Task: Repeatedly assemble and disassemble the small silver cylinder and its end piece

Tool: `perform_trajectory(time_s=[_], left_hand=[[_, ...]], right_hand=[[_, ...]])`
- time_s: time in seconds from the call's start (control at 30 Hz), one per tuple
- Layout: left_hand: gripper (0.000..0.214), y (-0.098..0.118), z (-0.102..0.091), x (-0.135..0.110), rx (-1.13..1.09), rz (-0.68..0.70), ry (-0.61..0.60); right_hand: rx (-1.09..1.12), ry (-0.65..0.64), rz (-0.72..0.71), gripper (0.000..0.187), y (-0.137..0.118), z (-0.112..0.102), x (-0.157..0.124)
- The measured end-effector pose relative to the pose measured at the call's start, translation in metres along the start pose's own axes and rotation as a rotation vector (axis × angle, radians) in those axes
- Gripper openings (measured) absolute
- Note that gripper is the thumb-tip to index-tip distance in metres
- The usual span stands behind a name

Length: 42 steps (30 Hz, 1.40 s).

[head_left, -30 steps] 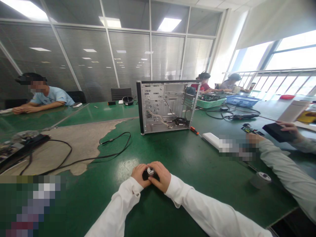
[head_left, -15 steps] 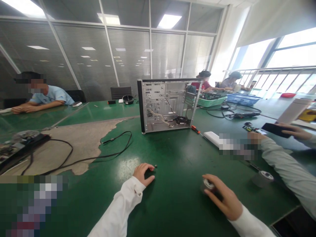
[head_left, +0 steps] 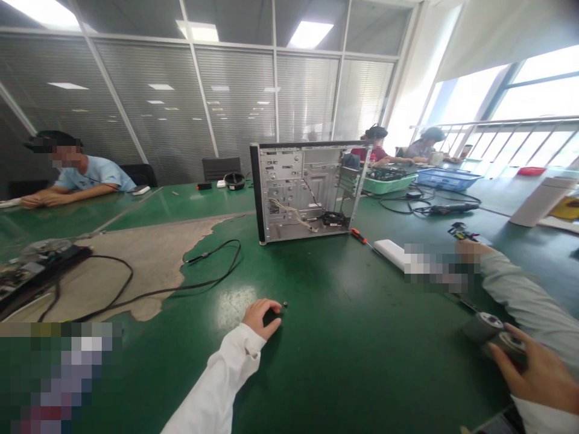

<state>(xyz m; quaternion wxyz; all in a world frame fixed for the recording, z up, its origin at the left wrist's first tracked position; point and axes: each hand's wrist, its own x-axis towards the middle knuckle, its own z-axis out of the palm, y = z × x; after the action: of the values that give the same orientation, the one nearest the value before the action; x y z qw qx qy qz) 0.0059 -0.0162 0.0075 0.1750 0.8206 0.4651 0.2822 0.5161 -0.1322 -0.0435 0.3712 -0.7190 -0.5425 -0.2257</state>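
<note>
My left hand (head_left: pixel 260 318) rests on the green table, thumb and fingers apart with nothing between them. Just past its fingertips lies a tiny dark metal part (head_left: pixel 284 304), too small to name. At the lower right, my right hand (head_left: pixel 540 367) is wrapped round a grey cylinder (head_left: pixel 513 345) with a ring-shaped top. Right beside it stands a similar grey cylinder (head_left: pixel 484 327); whether the two touch I cannot tell. An open computer case (head_left: pixel 307 193) stands upright farther back, showing a fan and loose cables inside.
A screwdriver (head_left: pixel 358 235) and a white box (head_left: pixel 389 254) lie right of the case. A co-worker's sleeved arm (head_left: pixel 525 295) reaches in from the right, its hand near a small electronic part (head_left: pixel 461 231). Black cable (head_left: pixel 217 280) crosses the left side. Baskets (head_left: pixel 447 179) stand at the back.
My right hand has carried the grey cylinder rightward, beside the other cylinder. My left hand has barely moved. The co-worker's other hand, with a dark object, has left the view.
</note>
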Motion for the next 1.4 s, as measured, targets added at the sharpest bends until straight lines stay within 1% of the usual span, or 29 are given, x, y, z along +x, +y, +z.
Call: perform_trajectory(time_s=[0.1, 0.13, 0.17, 0.23, 0.3, 0.33, 0.4, 0.43, 0.5, 0.57, 0.63, 0.67, 0.73, 0.83, 0.9, 0.97, 1.03, 1.1, 1.17, 1.23, 1.3, 1.4], left_hand=[[0.021, 0.001, -0.001, 0.0, 0.007, -0.007, -0.005], [0.021, 0.001, -0.001, 0.0, 0.009, -0.008, -0.006], [0.021, 0.002, -0.002, 0.0, 0.011, -0.008, -0.005], [0.021, 0.002, -0.002, 0.0, 0.012, -0.007, -0.002], [0.021, 0.002, -0.001, 0.0, 0.008, 0.001, 0.004], [0.021, 0.001, -0.001, -0.001, 0.005, 0.006, 0.009], [0.022, 0.0, 0.001, -0.001, -0.002, 0.015, 0.017], [0.022, -0.001, 0.001, -0.001, -0.005, 0.018, 0.022], [0.023, -0.002, 0.002, -0.001, -0.014, 0.023, 0.031], [0.024, -0.002, 0.002, -0.001, -0.026, 0.027, 0.038], [0.024, -0.001, 0.0, -0.002, -0.036, 0.024, 0.052], [0.024, 0.0, -0.001, -0.002, -0.04, 0.022, 0.061], [0.023, 0.002, -0.003, -0.003, -0.05, 0.019, 0.075], [0.026, 0.0, -0.003, -0.003, -0.065, -0.006, 0.101], [0.03, -0.004, -0.001, -0.003, -0.073, -0.057, 0.147], [0.032, -0.009, 0.001, -0.003, -0.099, -0.108, 0.186], [0.032, -0.012, 0.003, -0.003, -0.125, -0.142, 0.215], [0.032, -0.013, 0.004, -0.003, -0.143, -0.164, 0.235], [0.031, -0.013, 0.004, -0.003, -0.152, -0.177, 0.245], [0.03, -0.012, 0.004, -0.003, -0.156, -0.183, 0.247], [0.029, -0.012, 0.005, -0.003, -0.154, -0.183, 0.244], [0.029, -0.013, 0.005, -0.002, -0.145, -0.177, 0.241]], right_hand=[[-0.133, -0.072, -0.035, 0.062, 0.003, 0.007, 0.007], [-0.133, -0.08, -0.05, 0.062, 0.001, 0.007, 0.009], [-0.133, -0.062, -0.06, 0.063, -0.003, 0.007, 0.012], [-0.142, 0.048, -0.059, 0.062, -0.019, 0.002, 0.017], [-0.142, 0.179, -0.051, 0.057, -0.045, -0.005, 0.02], [-0.117, 0.213, -0.07, 0.054, -0.062, -0.008, 0.021], [0.0, 0.143, -0.197, 0.048, -0.101, -0.012, 0.021], [0.082, 0.055, -0.294, 0.045, -0.123, -0.012, 0.019], [0.239, -0.206, -0.449, 0.038, -0.169, -0.006, 0.015], [0.323, -0.46, -0.605, 0.035, -0.214, 0.005, 0.011], [0.371, -0.591, -0.71, 0.036, -0.254, 0.018, 0.01], [0.387, -0.638, -0.759, 0.037, -0.273, 0.024, 0.011], [0.408, -0.671, -0.81, 0.039, -0.304, 0.038, 0.013], [0.417, -0.631, -0.851, 0.04, -0.338, 0.06, 0.014], [0.417, -0.578, -0.878, 0.036, -0.351, 0.074, 0.012], [0.428, -0.537, -0.907, 0.03, -0.356, 0.086, 0.009], [0.449, -0.516, -0.94, 0.026, -0.355, 0.091, 0.007], [0.455, -0.498, -0.967, 0.024, -0.347, 0.089, 0.005], [0.432, -0.474, -0.973, 0.023, -0.334, 0.082, 0.003], [0.383, -0.45, -0.952, 0.023, -0.315, 0.07, 0.002], [0.305, -0.432, -0.914, 0.024, -0.287, 0.058, 0.002], [0.154, -0.381, -0.837, 0.026, -0.228, 0.039, 0.007]])
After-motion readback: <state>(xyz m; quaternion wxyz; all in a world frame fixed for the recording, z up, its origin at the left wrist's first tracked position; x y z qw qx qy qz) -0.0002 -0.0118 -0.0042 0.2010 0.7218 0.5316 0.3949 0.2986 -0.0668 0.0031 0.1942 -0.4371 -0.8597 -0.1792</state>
